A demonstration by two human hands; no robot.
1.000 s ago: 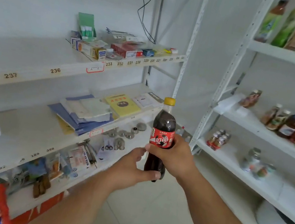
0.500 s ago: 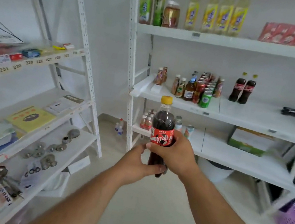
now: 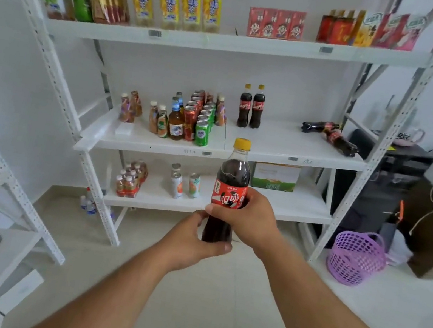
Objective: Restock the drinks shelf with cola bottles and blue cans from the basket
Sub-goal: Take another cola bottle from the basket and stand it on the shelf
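Dark cola fills the bottle (image 3: 229, 192) we carry upright at chest height in the head view, facing the middle shelf (image 3: 268, 155), probably so it can go straight down beside the two standing cola bottles (image 3: 251, 106). Our right hand (image 3: 246, 215) wraps its fingers round the red label; our left hand (image 3: 190, 241) cups the base, thumb curled across the front. A purple basket (image 3: 356, 258) sits on the floor to the right.
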